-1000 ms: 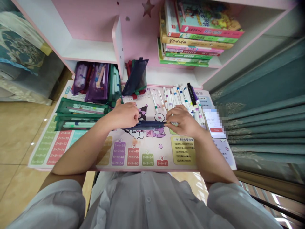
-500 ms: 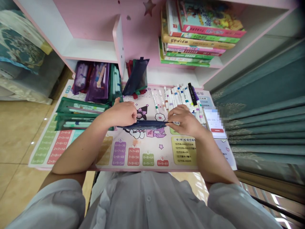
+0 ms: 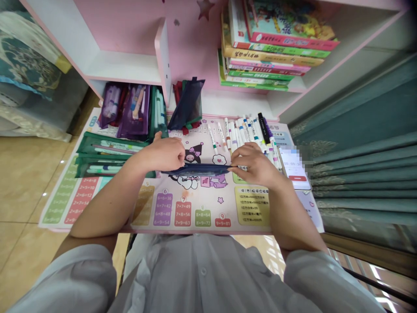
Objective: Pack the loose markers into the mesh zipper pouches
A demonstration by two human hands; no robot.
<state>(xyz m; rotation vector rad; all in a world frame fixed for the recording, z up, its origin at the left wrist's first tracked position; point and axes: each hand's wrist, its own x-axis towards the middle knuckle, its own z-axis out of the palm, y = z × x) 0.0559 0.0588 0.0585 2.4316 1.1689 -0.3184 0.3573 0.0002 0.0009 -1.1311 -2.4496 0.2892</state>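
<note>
A dark blue mesh pencil pouch [image 3: 198,169] lies edge-up on the printed desk mat [image 3: 182,208], stretched between both hands. My left hand [image 3: 164,154] is closed on its left end. My right hand [image 3: 256,164] pinches its right end with curled fingers. A row of white marker pens [image 3: 243,132] lies just beyond my right hand.
Green pouches with pens [image 3: 109,156] lie stacked at the left, purple pouches [image 3: 128,111] and another dark blue pouch [image 3: 187,104] stand under the pink shelf. A phone [image 3: 293,167] rests at the right. Books [image 3: 267,48] are stacked on the shelf. A teal curtain [image 3: 365,143] hangs at the right.
My left hand has slid a little leftward along the pouch's top edge. My right hand stays on the right end.
</note>
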